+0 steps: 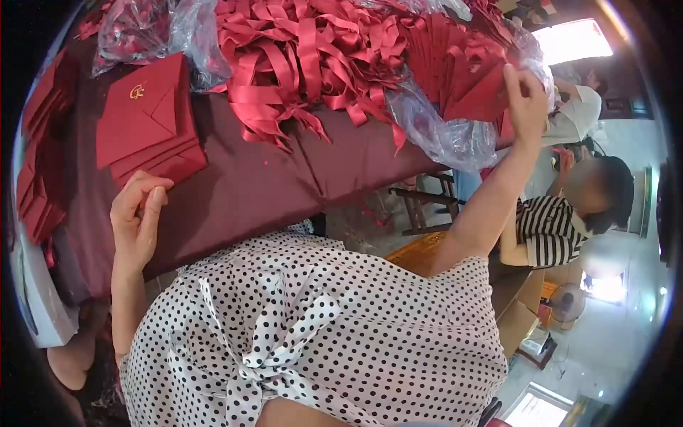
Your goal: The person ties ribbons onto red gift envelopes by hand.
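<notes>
A stack of red envelopes (pixel 142 107) with a small gold emblem on top lies at the left of the cloth-covered table. Just below its near edge is my left hand (pixel 136 220), fingers curled and thumb against the index finger; whether anything thin is between them is hidden. My right hand (pixel 528 107) reaches to the far right and pinches a red envelope (pixel 484 94) at its edge. That envelope leans against a row of similar red envelopes (pixel 425 60) standing in clear plastic wrap (pixel 459 142).
A heap of red satin ribbons (pixel 306 57) covers the table's back middle. Plastic bags (pixel 139 35) lie behind the stack, and more red envelopes (pixel 43 156) sit at the far left edge. A person in a striped shirt (pixel 551 231) sits at right, near a wooden stool (pixel 427 203).
</notes>
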Action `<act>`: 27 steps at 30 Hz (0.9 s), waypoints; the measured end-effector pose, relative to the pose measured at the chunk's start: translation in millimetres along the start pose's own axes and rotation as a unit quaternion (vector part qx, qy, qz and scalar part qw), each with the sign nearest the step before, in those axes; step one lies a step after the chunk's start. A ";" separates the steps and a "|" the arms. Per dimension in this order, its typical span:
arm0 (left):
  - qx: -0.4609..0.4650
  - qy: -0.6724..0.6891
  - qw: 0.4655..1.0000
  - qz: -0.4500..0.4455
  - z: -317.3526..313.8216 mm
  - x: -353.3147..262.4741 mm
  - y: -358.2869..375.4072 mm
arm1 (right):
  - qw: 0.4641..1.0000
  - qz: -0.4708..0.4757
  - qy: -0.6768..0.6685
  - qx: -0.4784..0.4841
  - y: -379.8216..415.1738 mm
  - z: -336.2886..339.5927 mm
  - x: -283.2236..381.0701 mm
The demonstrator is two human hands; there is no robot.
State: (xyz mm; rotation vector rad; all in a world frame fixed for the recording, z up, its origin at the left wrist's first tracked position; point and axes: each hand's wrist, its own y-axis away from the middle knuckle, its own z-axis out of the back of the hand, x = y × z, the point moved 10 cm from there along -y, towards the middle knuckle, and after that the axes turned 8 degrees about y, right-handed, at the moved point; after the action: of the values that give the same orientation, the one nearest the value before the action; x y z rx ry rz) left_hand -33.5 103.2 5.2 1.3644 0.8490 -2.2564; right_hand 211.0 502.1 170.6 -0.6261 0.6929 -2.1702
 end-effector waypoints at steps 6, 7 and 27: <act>0.018 -0.073 0.997 -0.034 -3.5 -14.4 -14.3 | 0.994 0.035 -0.022 0.101 -6.2 -91.4 -119.5; 0.007 -0.087 0.996 -0.017 2.4 -14.6 -16.0 | 0.995 0.053 -0.014 0.078 -3.0 -91.6 -118.8; 0.047 -0.342 0.938 0.015 81.8 117.6 -149.7 | 0.955 0.149 -0.221 0.133 104.2 -90.6 137.6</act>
State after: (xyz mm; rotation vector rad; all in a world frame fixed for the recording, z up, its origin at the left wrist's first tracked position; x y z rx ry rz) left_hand -230.2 160.9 -25.0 0.5220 0.4718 -2.5068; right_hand 126.6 361.1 65.7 -0.7722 0.2305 -1.7198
